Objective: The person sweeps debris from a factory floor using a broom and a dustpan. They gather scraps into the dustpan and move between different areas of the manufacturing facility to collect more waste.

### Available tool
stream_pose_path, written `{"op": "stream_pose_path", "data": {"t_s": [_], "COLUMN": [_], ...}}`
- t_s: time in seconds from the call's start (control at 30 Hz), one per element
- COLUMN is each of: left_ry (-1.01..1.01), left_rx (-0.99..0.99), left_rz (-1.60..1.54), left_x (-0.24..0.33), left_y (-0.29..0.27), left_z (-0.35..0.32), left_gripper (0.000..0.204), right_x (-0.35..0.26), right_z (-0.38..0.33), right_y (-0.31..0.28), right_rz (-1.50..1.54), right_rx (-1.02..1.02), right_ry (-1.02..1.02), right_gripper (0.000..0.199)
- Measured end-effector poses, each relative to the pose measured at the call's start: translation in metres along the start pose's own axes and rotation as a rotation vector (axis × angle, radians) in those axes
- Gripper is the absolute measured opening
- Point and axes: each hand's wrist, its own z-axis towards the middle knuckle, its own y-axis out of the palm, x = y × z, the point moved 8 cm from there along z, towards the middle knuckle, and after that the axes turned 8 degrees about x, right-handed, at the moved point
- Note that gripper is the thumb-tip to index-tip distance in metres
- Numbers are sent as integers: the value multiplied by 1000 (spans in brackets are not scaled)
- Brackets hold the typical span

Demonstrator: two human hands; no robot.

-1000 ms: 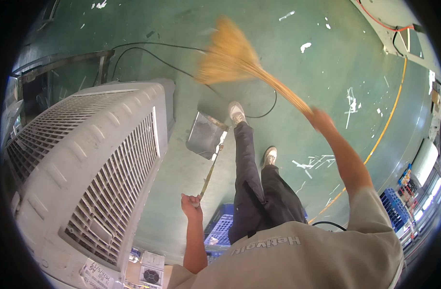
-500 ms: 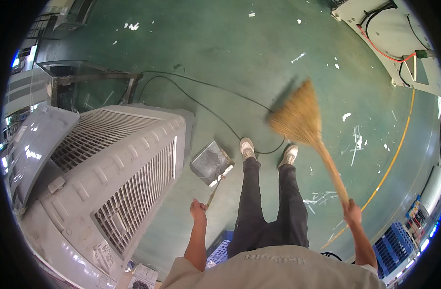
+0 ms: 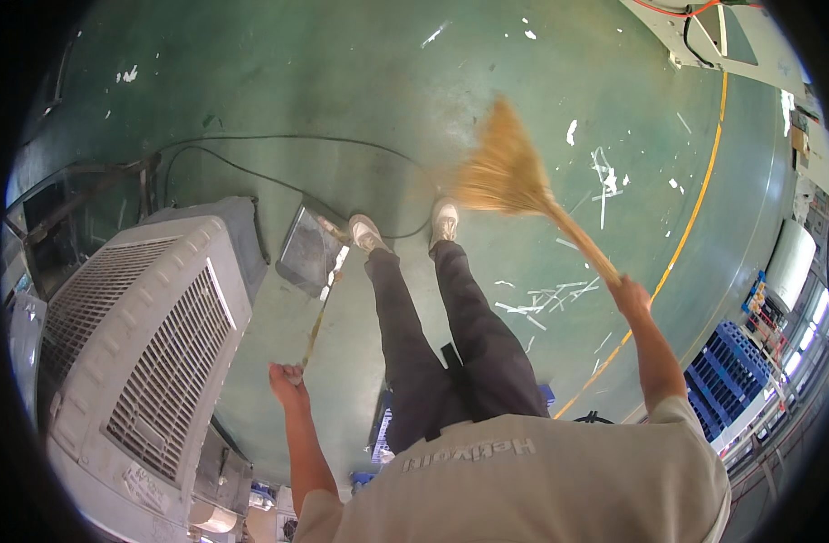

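My right hand (image 3: pixel 632 297) is wrapped round the handle of a straw broom (image 3: pixel 509 172). Its fanned bristles reach out ahead of my feet and look slightly smeared by motion. In my left hand (image 3: pixel 287 373) is the thin stick handle of a long-handled dustpan (image 3: pixel 304 252). The grey metal pan rests on the green floor left of my shoes, with white scraps near its handle joint. White strips of litter (image 3: pixel 552 297) lie scattered on the floor below the broom, and more white scraps (image 3: pixel 604 174) lie to its right.
A large grey air cooler (image 3: pixel 174 335) with slatted grilles stands at the left. A dark cable (image 3: pixel 278 138) loops across the floor round my feet. On the right run a yellow floor line (image 3: pixel 681 235) and, beyond it, blue plastic pallets (image 3: pixel 729 371). A pale machine (image 3: pixel 749 45) stands at the far right.
The view has shifted right, so the cooler and dustpan appear further left. The broom head has swung left, close in front of my right shoe. Both hands keep their holds.
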Motion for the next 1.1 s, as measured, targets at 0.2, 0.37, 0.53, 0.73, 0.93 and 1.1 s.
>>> {"op": "stream_pose_path", "data": {"t_s": [0.2, 0.37, 0.53, 0.73, 0.93, 1.1], "left_ry": [40, 81, 2, -53, -182, -266], "left_rx": [-159, 36, 100, 216, 344, 411], "left_rz": [-84, -206, -365, -475, -424, -396], "left_x": [-1, 40, 73, 75, 152, 179], "left_y": [26, 80, 120, 158, 218, 239], "left_z": [16, -4, 23, 77, 67, 98], "left_gripper": [30, 31, 31, 31, 30, 33], "right_x": [107, 56, -167, -592, -1047, -1271], "right_z": [-61, -99, -42, -72, -167, -190], "right_y": [-12, -79, -213, -432, -583, -664], "right_rz": [334, 650, 700, 376, 278, -75], "right_rx": [-101, 13, 118, 233, 276, 412], "right_ry": [200, 164, -245, -829, -1353, -1355], "right_gripper": [54, 42, 36, 50, 42, 34]}}
